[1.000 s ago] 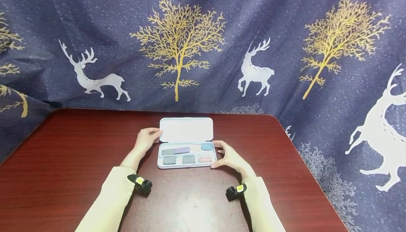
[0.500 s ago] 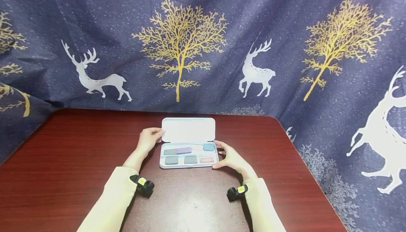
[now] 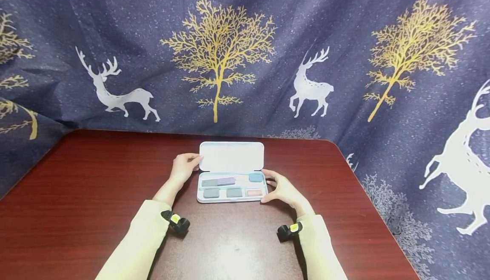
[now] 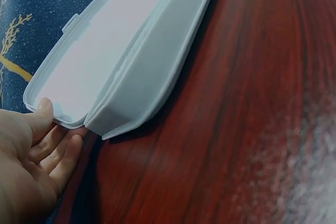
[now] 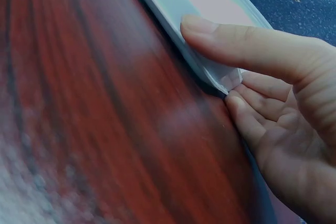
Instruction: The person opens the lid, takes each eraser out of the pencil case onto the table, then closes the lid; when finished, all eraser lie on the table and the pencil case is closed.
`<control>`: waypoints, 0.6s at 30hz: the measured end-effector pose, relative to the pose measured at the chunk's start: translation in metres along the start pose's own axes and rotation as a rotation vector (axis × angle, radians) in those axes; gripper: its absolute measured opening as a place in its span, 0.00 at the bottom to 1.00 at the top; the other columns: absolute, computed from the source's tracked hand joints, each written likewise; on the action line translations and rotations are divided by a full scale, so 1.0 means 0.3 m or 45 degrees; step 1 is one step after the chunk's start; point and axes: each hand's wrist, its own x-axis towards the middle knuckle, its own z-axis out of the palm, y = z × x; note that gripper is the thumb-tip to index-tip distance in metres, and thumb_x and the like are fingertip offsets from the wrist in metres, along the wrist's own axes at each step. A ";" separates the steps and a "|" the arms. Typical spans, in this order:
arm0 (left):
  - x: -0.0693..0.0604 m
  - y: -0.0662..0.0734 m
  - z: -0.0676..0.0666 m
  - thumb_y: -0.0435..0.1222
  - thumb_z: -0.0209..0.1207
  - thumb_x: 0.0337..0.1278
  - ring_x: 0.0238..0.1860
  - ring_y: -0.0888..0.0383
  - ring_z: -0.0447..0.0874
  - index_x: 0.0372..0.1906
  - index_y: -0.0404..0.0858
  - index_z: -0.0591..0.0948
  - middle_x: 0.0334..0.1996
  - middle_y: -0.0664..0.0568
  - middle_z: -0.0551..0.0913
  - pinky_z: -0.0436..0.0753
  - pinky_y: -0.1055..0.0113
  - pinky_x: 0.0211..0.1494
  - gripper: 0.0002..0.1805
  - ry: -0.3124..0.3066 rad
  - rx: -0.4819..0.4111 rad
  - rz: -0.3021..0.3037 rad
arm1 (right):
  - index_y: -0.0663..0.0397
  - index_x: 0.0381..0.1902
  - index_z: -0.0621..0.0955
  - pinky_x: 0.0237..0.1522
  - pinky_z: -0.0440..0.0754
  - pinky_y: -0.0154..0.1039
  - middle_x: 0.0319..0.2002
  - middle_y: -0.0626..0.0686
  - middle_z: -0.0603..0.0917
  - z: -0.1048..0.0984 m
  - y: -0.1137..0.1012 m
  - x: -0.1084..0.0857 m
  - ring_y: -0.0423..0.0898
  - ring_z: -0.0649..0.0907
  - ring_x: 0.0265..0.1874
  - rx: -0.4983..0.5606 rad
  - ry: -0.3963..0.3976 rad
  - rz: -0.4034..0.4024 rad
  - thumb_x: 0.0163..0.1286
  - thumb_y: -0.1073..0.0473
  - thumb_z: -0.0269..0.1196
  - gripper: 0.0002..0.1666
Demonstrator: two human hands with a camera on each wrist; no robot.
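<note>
Clothed in a long left sleeve (image 3: pixel 134 237) and a matching right sleeve (image 3: pixel 318 241), both plain and pale cream. Fitted at the end of the left one with a black strap (image 3: pixel 166 215), a small, rounded black camera (image 3: pixel 183 226) and a bright yellow patch (image 3: pixel 175 218) between. Equipped likewise on the right with a second black camera (image 3: pixel 284 232), compact and rounded, and a second yellow patch (image 3: pixel 294 227). Bare beyond the sleeve ends.

Reddish-brown table (image 3: pixel 95 178) had rounded far corners. Blue cloth (image 3: pixel 260 114) with white deer (image 3: pixel 311 88) and yellow trees (image 3: pixel 219 65) hung behind far edge. Glare (image 3: pixel 232 258) lay toward near edge.
</note>
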 end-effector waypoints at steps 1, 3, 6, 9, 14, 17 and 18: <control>-0.001 0.001 0.001 0.38 0.59 0.66 0.34 0.56 0.87 0.51 0.25 0.81 0.44 0.35 0.86 0.86 0.65 0.42 0.19 0.000 -0.001 0.000 | 0.72 0.69 0.63 0.69 0.68 0.54 0.66 0.71 0.68 -0.002 0.002 0.000 0.66 0.70 0.66 0.003 -0.005 -0.002 0.43 0.74 0.75 0.55; -0.003 0.003 0.003 0.38 0.59 0.66 0.35 0.54 0.88 0.51 0.25 0.81 0.44 0.35 0.86 0.86 0.63 0.44 0.19 0.002 -0.008 -0.001 | 0.72 0.70 0.62 0.69 0.67 0.54 0.66 0.71 0.68 -0.003 0.003 -0.002 0.66 0.69 0.66 0.017 -0.010 -0.007 0.43 0.74 0.75 0.55; -0.006 0.005 0.003 0.38 0.59 0.66 0.36 0.54 0.88 0.51 0.26 0.81 0.45 0.35 0.86 0.86 0.63 0.45 0.19 -0.002 -0.013 -0.003 | 0.72 0.70 0.61 0.70 0.66 0.54 0.66 0.71 0.68 -0.002 0.005 -0.005 0.66 0.69 0.67 0.040 -0.013 -0.004 0.44 0.75 0.74 0.55; -0.011 0.007 -0.001 0.38 0.59 0.66 0.37 0.52 0.88 0.52 0.26 0.81 0.45 0.34 0.86 0.86 0.63 0.44 0.19 -0.008 -0.001 0.007 | 0.71 0.71 0.60 0.70 0.66 0.54 0.67 0.72 0.67 -0.001 0.008 -0.007 0.67 0.68 0.67 0.068 -0.017 0.004 0.44 0.76 0.73 0.55; -0.021 0.011 -0.021 0.40 0.61 0.63 0.37 0.50 0.89 0.51 0.28 0.82 0.42 0.36 0.87 0.85 0.65 0.41 0.20 0.038 0.053 0.050 | 0.72 0.71 0.60 0.69 0.67 0.53 0.69 0.71 0.64 -0.002 0.009 -0.007 0.67 0.67 0.67 0.078 -0.029 0.001 0.45 0.75 0.73 0.55; -0.034 0.014 -0.038 0.40 0.64 0.60 0.35 0.50 0.89 0.48 0.30 0.84 0.37 0.39 0.89 0.82 0.69 0.39 0.18 0.101 0.123 0.075 | 0.71 0.71 0.60 0.69 0.68 0.53 0.69 0.70 0.64 -0.002 0.008 -0.006 0.66 0.67 0.67 0.070 -0.031 -0.002 0.46 0.75 0.73 0.55; -0.040 0.014 -0.043 0.40 0.64 0.59 0.34 0.50 0.89 0.46 0.30 0.85 0.35 0.40 0.89 0.80 0.69 0.38 0.17 0.113 0.146 0.082 | 0.71 0.71 0.60 0.69 0.68 0.53 0.69 0.70 0.64 -0.002 0.008 -0.007 0.67 0.67 0.67 0.065 -0.032 -0.003 0.46 0.75 0.73 0.55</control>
